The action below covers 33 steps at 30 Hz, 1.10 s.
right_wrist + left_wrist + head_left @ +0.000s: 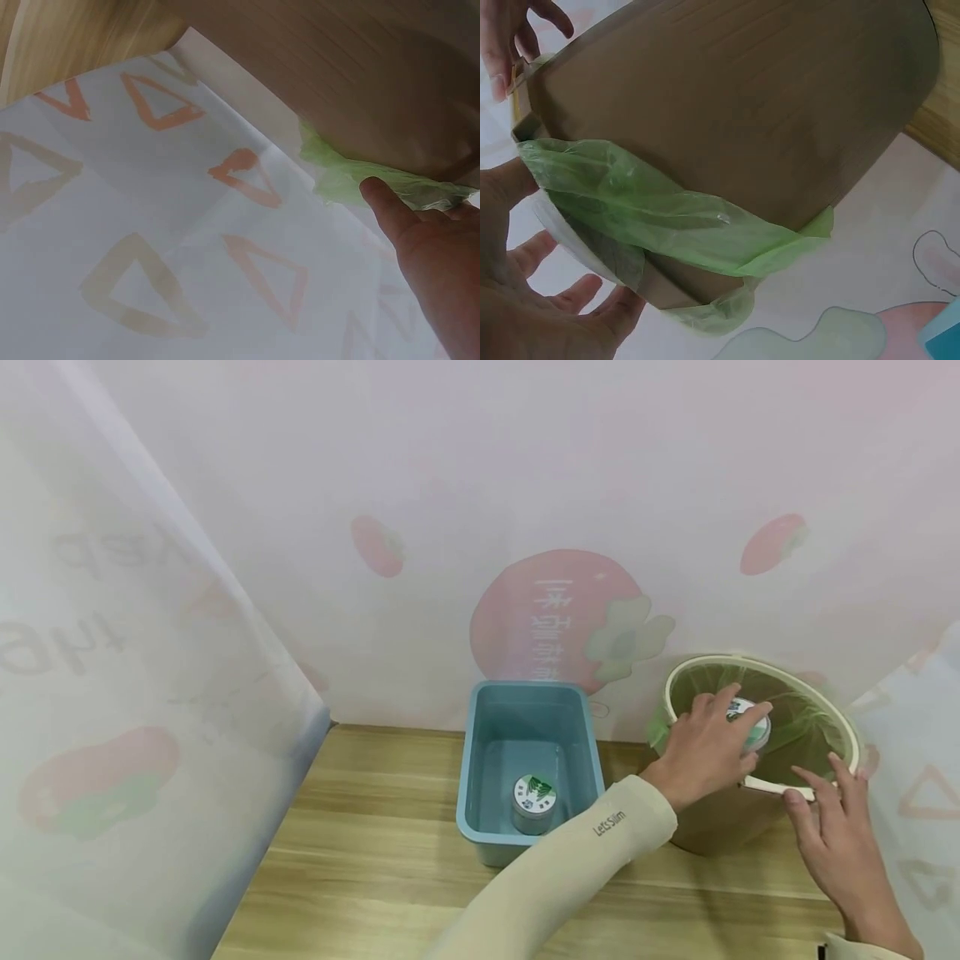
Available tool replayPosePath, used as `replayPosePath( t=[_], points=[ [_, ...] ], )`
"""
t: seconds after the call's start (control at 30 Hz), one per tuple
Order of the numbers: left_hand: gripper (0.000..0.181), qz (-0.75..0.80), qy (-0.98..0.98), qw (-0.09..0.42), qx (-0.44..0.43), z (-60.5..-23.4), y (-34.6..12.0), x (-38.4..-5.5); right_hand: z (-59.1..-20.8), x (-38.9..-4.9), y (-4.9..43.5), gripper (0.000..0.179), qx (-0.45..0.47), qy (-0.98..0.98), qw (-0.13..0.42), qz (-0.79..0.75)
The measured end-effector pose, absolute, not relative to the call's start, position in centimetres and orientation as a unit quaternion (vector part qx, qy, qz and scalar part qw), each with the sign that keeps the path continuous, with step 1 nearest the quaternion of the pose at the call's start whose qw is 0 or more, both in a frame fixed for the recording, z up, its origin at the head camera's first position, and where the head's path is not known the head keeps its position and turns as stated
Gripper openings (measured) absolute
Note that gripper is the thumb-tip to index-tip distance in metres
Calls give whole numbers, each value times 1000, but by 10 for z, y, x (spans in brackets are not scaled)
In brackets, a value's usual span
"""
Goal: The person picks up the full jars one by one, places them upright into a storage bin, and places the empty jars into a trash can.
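In the head view my left hand [705, 747] reaches over a brown trash bin [720, 822] and holds a small round jar [759, 735] with a white and green lid, within the bin's mouth. A green bag [652, 210] lines the bin and folds over its outside. My right hand [843, 839] is at the near right of the cream rim [843, 727], thumb outside and fingers over the edge. From the right wrist, its thumb [386, 206] shows against the bag. A similar jar [534, 802] sits upright inside the blue tub [467, 768].
The tub and bin stand side by side on a wood-grain table [360, 860]. Behind them rises a pale sheet [420, 635] printed with strawberries, with further sheets at the left and right. My left sleeve [558, 868] passes across the tub's near right corner.
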<state>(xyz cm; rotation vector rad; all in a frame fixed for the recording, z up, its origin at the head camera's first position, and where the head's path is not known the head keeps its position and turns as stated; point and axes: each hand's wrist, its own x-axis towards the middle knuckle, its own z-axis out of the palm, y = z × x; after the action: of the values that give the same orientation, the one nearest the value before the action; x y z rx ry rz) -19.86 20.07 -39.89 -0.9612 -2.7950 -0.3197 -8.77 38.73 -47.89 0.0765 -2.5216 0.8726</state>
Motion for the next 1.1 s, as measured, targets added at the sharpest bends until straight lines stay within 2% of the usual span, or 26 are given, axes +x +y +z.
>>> replayPosePath(
  t=[0.4,0.77,0.9,1.1],
  points=[
    [57,-136,-923,62,-354,-407,194,-200,-479,-89,387,44,34,-915,244,318],
    [44,-83,-910,168,-370,-401,170,-202,-478,-91,390,45,48,-916,249,311],
    [43,-92,-907,178,-371,-399,156,-204,-478,-92,392,45,52,-917,245,310],
    [42,-85,-911,158,-371,-401,133,-202,-477,-90,393,46,53,-915,246,314]
  ],
)
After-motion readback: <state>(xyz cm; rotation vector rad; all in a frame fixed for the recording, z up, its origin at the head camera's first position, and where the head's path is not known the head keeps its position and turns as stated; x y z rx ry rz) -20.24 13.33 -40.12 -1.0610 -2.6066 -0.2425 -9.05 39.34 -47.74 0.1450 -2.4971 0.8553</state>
